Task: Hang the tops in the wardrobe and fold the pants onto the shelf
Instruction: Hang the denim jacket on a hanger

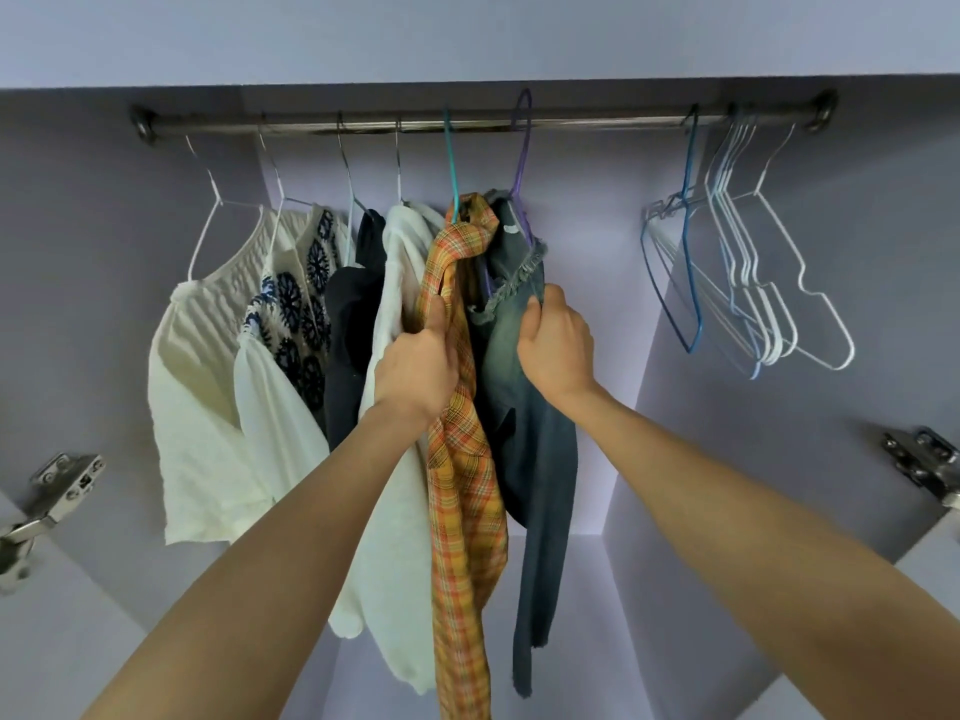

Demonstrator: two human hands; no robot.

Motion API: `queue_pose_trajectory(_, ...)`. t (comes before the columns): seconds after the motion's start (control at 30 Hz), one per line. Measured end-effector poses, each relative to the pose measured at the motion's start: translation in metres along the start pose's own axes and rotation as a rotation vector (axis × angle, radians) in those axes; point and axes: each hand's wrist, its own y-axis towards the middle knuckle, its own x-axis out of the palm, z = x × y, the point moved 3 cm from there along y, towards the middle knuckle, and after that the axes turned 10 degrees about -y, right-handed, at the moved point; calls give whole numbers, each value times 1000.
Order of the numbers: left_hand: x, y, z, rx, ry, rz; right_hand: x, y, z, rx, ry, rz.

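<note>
Both arms are up inside the wardrobe, working at the rail (483, 122). The left hand (415, 363) grips the plaid shirt (465, 459) up near its shoulder, fingers bunched round the cloth with the thumb on top, likely holding it aside so the next garment has room. The right hand (556, 340) pinches the frayed edge of the denim top (524, 407), which sits on a purple hanger (521, 163) whose hook rides at the rail; whether it is fully seated I cannot tell. That pinch looks like a tug to straighten the denim on its hanger.

Plaid and denim hang touching at mid-rail, the plaid on a teal hanger (451, 163). Left of them, packed close: a cream top (395, 407), a dark top (348, 330), a patterned top (296, 304) and a white blouse (197, 407). That side is crowded.

To the right there is open rail before the bunch of empty hangers (748, 272), so any sliding should go that way. No pants or shelf in view; folding seems not yet begun.
</note>
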Motion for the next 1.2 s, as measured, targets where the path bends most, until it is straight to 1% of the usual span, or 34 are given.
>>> queue_pose_trajectory(0.1, 0, 0, 0, -5, -15, 0, -8, 6, -1, -5, 5, 20)
queue_pose_trajectory(0.17, 0, 0, 1, 1, -32, 10, -10, 16, -2, 20, -16, -13)
queue_pose_trajectory(0.33, -1, -3, 8, -4, -105, 23, -3, 37, 1, 91, -116, -239)
queue_pose_trajectory(0.43, -5, -4, 9, -5, -122, -4, 2, 29, -1, 123, -93, -322)
queue_pose_trajectory(0.53, -13, -7, 8, -43, -122, -54, -5, 21, -5, 157, -26, -331)
queue_pose_trajectory(0.7, -20, -42, 11, -67, -177, -101, -24, -18, -5, 134, 37, -340)
queue_pose_trajectory(0.73, -24, -58, 9, -92, -208, -104, -31, -34, -9, 117, 4, -338)
queue_pose_trajectory(0.83, -29, -100, 4, -117, -263, -87, -51, -85, -16, -18, -221, -220)
queue_pose_trajectory(0.87, -31, -114, 2, -121, -257, -77, -56, -103, -21, -71, -230, -195)
queue_pose_trajectory(0.9, -35, -133, -2, -142, -246, -65, -60, -124, -27, -111, -186, -212)
queue_pose_trajectory(0.93, -38, -150, -6, -169, -239, -53, -62, -142, -33, -128, -114, -260)
queue_pose_trajectory(1.07, -53, -216, -28, -314, -210, -19, -55, -200, -50, -148, 116, -595)
queue_pose_trajectory(1.17, -70, -285, -50, -483, -212, 39, -44, -245, -71, -201, 228, -824)
queue_pose_trajectory(1.2, -80, -314, -59, -553, -216, 97, -38, -262, -82, -245, 249, -903)
